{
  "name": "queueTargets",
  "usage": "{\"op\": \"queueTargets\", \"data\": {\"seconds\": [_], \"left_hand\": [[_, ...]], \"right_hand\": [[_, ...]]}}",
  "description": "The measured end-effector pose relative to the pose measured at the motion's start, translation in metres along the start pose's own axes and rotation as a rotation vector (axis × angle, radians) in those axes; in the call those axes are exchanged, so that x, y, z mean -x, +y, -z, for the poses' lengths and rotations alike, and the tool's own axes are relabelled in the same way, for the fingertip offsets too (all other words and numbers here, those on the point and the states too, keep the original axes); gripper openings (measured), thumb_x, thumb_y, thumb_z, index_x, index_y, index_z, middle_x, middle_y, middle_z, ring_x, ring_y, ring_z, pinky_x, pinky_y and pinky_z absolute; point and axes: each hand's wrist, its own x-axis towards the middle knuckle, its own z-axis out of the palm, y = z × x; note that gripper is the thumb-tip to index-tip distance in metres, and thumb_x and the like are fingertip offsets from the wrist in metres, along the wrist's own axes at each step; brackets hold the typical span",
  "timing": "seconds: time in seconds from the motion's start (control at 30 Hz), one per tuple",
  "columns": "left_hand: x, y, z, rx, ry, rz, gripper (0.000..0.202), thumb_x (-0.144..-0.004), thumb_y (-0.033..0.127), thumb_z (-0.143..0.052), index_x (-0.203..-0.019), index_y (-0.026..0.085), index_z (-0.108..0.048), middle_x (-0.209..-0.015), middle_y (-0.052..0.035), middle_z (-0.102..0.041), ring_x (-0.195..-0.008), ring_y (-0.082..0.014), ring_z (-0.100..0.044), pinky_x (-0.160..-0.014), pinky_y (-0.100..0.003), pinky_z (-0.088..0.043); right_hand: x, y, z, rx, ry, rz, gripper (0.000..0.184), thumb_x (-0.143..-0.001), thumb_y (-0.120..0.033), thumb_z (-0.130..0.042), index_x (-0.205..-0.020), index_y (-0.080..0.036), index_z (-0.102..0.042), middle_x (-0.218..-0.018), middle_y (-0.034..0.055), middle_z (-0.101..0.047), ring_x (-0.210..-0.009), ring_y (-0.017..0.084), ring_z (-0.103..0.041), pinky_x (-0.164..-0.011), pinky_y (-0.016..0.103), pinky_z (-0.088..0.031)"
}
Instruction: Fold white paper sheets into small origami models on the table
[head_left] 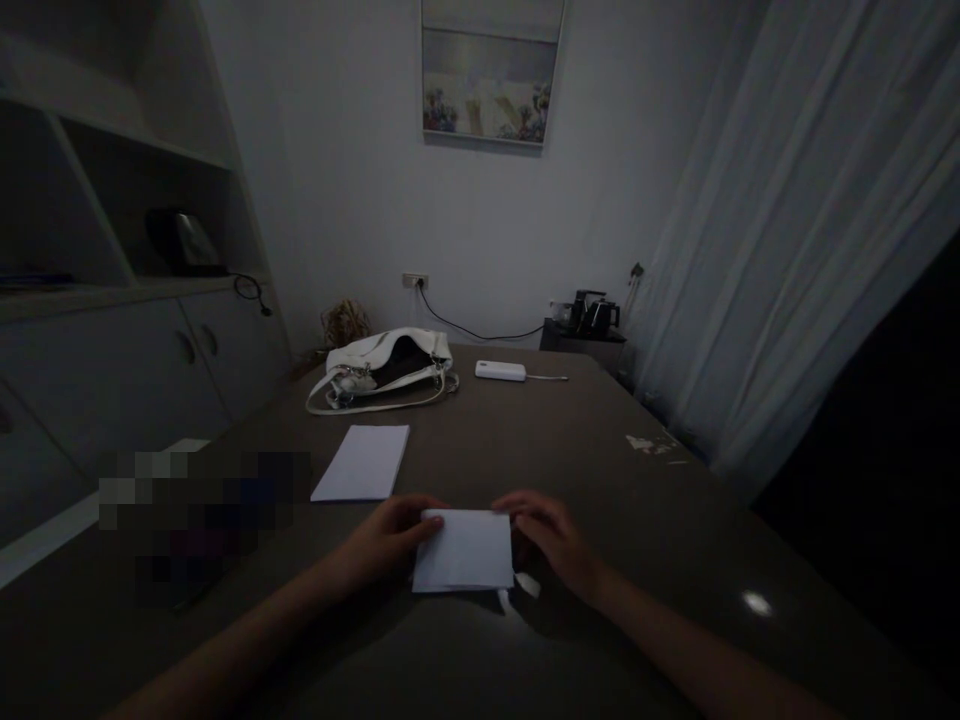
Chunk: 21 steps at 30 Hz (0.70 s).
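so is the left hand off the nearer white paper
No, the left hand has its thumb over the upper left corner of the nearer white paper.

On table (615, 490): sheets (364, 463) behind paper (465, 550), leftward; bag (364, 350) beyond; power bank (500, 371) right of bag.

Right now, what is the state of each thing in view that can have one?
White paper: held, apparently folded
Left hand: thumb over paper's edge
Right hand: at paper's right corner, grip unclear
Larger paper: lying flat
White bag: open
White device: lying flat, cable attached
Wall socket: plug inserted
Cabinet doors: closed
Dark appliance: upright, cord hanging
Curtain: hanging in folds
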Motion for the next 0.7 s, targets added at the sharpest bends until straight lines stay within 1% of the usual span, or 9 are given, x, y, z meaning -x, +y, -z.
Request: {"op": "queueTargets", "data": {"seconds": [0.07, 0.1, 0.13, 0.23, 0.33, 0.43, 0.5, 0.6, 0.7], "left_hand": [[0.001, 0.000, 0.000, -0.011, -0.008, -0.005, 0.045, -0.074, 0.049, -0.061, -0.102, 0.014, -0.063, -0.097, -0.0071, -0.067, -0.094, -0.0242, -0.059, -0.080, -0.031, -0.047], [0.001, 0.000, -0.001, -0.012, -0.022, -0.009, 0.045, -0.074, 0.048, -0.061, -0.103, 0.014, -0.063, -0.096, -0.0071, -0.067, -0.093, -0.0242, -0.060, -0.079, -0.031, -0.047], [0.001, 0.000, -0.002, -0.011, -0.036, -0.014, 0.044, -0.075, 0.048, -0.060, -0.103, 0.014, -0.063, -0.096, -0.0071, -0.067, -0.093, -0.0242, -0.060, -0.079, -0.031, -0.047], [0.002, 0.000, -0.005, 0.001, -0.058, -0.022, 0.042, -0.077, 0.045, -0.060, -0.105, 0.015, -0.062, -0.097, -0.0075, -0.067, -0.092, -0.0241, -0.060, -0.078, -0.032, -0.048], [0.002, -0.002, -0.006, 0.001, -0.066, -0.001, 0.040, -0.077, 0.043, -0.060, -0.105, 0.016, -0.062, -0.098, -0.0075, -0.067, -0.092, -0.0239, -0.060, -0.078, -0.032, -0.048], [0.002, -0.003, -0.007, 0.010, -0.083, -0.001, 0.039, -0.075, 0.042, -0.063, -0.105, 0.017, -0.063, -0.100, -0.0073, -0.068, -0.093, -0.0233, -0.061, -0.079, -0.031, -0.048], [0.001, -0.001, -0.008, -0.013, -0.076, 0.005, 0.039, -0.076, 0.043, -0.062, -0.104, 0.017, -0.064, -0.100, -0.0077, -0.068, -0.092, -0.0234, -0.062, -0.077, -0.030, -0.048], [0.001, 0.004, -0.009, -0.111, -0.072, 0.015, 0.040, -0.077, 0.047, -0.058, -0.098, 0.015, -0.067, -0.092, -0.0083, -0.070, -0.086, -0.0242, -0.063, -0.071, -0.030, -0.049], [0.003, 0.009, -0.011, -0.165, -0.104, -0.017, 0.039, -0.078, 0.048, -0.056, -0.094, 0.014, -0.068, -0.087, -0.0076, -0.071, -0.081, -0.0236, -0.063, -0.067, -0.029, -0.048]], "right_hand": [[0.000, -0.002, -0.002, -0.018, -0.009, -0.025, 0.038, -0.082, -0.044, -0.050, -0.110, -0.020, -0.058, -0.069, 0.0008, -0.058, -0.057, 0.013, -0.054, -0.051, 0.023, -0.044], [0.000, -0.002, -0.004, 0.001, -0.006, -0.036, 0.040, -0.082, -0.046, -0.049, -0.112, -0.020, -0.056, -0.067, 0.0002, -0.057, -0.058, 0.013, -0.054, -0.051, 0.023, -0.043], [-0.001, -0.001, -0.005, 0.038, 0.001, -0.041, 0.040, -0.082, -0.047, -0.050, -0.111, -0.020, -0.057, -0.066, 0.0001, -0.056, -0.058, 0.013, -0.053, -0.051, 0.022, -0.042], [-0.004, 0.004, -0.009, 0.188, 0.020, -0.028, 0.034, -0.079, -0.045, -0.056, -0.100, -0.018, -0.064, -0.070, 0.0019, -0.058, -0.059, 0.011, -0.051, -0.050, 0.020, -0.038], [-0.006, 0.010, -0.010, 0.229, -0.027, -0.002, 0.029, -0.079, -0.041, -0.058, -0.091, -0.016, -0.066, -0.074, 0.0036, -0.061, -0.062, 0.012, -0.052, -0.052, 0.021, -0.038], [-0.006, 0.010, -0.010, 0.221, -0.036, 0.022, 0.027, -0.080, -0.039, -0.057, -0.090, -0.015, -0.066, -0.076, 0.0037, -0.062, -0.066, 0.013, -0.054, -0.054, 0.021, -0.038], [-0.005, 0.009, -0.010, 0.226, -0.038, 0.030, 0.027, -0.081, -0.039, -0.056, -0.089, -0.015, -0.066, -0.076, 0.0038, -0.063, -0.067, 0.013, -0.055, -0.055, 0.021, -0.038], [-0.004, 0.007, -0.011, 0.229, -0.053, 0.045, 0.026, -0.082, -0.038, -0.055, -0.090, -0.016, -0.067, -0.077, 0.0041, -0.064, -0.068, 0.013, -0.056, -0.056, 0.022, -0.039], [-0.004, 0.007, -0.011, 0.253, -0.051, 0.063, 0.024, -0.082, -0.036, -0.056, -0.090, -0.016, -0.067, -0.079, 0.0044, -0.065, -0.070, 0.014, -0.056, -0.057, 0.022, -0.040]]}}
